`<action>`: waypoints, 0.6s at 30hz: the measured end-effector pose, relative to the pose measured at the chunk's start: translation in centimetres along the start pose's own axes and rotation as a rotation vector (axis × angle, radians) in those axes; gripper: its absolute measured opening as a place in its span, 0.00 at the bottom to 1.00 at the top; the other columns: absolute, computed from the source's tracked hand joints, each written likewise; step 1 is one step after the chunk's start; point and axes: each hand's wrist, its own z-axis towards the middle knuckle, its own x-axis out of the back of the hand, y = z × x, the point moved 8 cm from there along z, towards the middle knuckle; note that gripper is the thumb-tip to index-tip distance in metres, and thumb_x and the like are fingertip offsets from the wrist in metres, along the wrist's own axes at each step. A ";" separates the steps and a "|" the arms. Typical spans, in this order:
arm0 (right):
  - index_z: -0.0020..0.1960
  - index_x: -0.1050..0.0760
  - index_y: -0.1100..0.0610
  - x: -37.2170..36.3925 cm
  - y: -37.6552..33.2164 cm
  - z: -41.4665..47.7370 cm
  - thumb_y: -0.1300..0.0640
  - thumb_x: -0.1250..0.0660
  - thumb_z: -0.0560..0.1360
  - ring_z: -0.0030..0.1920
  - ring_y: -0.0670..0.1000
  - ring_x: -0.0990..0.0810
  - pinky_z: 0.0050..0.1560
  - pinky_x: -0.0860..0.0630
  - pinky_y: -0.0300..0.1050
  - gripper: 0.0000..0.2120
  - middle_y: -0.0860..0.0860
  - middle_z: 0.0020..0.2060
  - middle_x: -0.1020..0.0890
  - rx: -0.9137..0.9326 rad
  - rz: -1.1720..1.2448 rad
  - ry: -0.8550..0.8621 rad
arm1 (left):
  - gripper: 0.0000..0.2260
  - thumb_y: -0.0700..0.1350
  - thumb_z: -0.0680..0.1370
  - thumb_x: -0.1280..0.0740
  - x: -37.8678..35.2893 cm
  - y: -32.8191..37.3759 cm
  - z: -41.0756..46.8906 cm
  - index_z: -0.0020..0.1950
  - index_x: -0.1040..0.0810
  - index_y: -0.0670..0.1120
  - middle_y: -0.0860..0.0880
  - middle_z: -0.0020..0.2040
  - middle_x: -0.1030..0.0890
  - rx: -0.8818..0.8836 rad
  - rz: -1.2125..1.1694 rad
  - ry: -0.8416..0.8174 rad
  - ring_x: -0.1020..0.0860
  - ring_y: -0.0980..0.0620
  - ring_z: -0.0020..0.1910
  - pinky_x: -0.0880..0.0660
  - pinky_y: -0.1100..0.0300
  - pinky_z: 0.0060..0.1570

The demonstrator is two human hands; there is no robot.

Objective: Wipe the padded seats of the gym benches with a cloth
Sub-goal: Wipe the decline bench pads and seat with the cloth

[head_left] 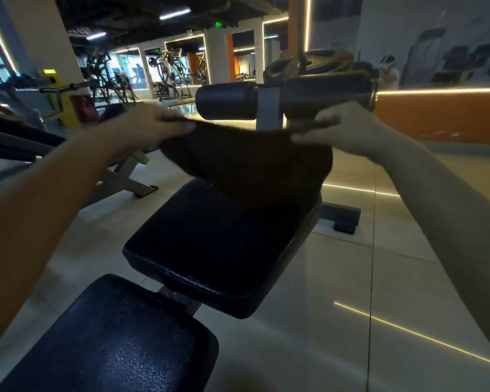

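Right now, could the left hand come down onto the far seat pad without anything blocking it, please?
Probably yes. The left hand grips one corner of the cloth just above the far seat pad, and only open air lies beneath it. The right hand holds the other corner, so both would likely lower together.

We see a left hand (150,124) and a right hand (348,131) pinching the top corners of a dark cloth (246,162), stretched between them, its lower edge draping onto the padded seat (210,247) below.
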 end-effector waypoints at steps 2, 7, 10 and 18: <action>0.50 0.21 0.55 -2.5 1.7 -1.3 0.46 0.29 0.73 0.44 0.39 0.26 0.40 0.35 0.38 0.13 0.48 0.46 0.21 -0.066 -0.084 -0.219 | 0.16 0.56 0.74 0.32 -2.5 -2.5 -1.0 0.58 0.20 0.50 0.52 0.48 0.17 0.044 -0.026 -0.168 0.20 0.55 0.48 0.26 0.62 0.49; 0.44 0.21 0.56 -7.7 4.9 -2.3 0.41 0.28 0.70 0.43 0.47 0.22 0.42 0.30 0.40 0.17 0.50 0.39 0.20 -0.120 -0.219 -0.483 | 0.24 0.70 0.59 0.26 -8.6 -6.9 -3.7 0.48 0.15 0.58 0.54 0.46 0.15 0.156 -0.101 -0.543 0.17 0.56 0.46 0.22 0.61 0.44; 0.44 0.21 0.54 -9.3 6.5 -1.8 0.38 0.27 0.68 0.45 0.48 0.21 0.44 0.28 0.42 0.19 0.49 0.42 0.18 -0.169 -0.184 -0.498 | 0.11 0.55 0.74 0.30 -10.3 -7.9 -3.3 0.52 0.17 0.52 0.49 0.49 0.16 0.229 -0.148 -0.483 0.17 0.49 0.50 0.21 0.58 0.47; 0.59 0.25 0.55 -10.3 10.8 1.9 0.46 0.28 0.75 0.53 0.51 0.25 0.50 0.28 0.45 0.18 0.51 0.52 0.23 -0.280 -0.199 0.023 | 0.11 0.46 0.78 0.31 -13.1 -10.5 0.3 0.59 0.20 0.45 0.48 0.50 0.20 0.251 -0.162 0.074 0.21 0.46 0.55 0.25 0.51 0.58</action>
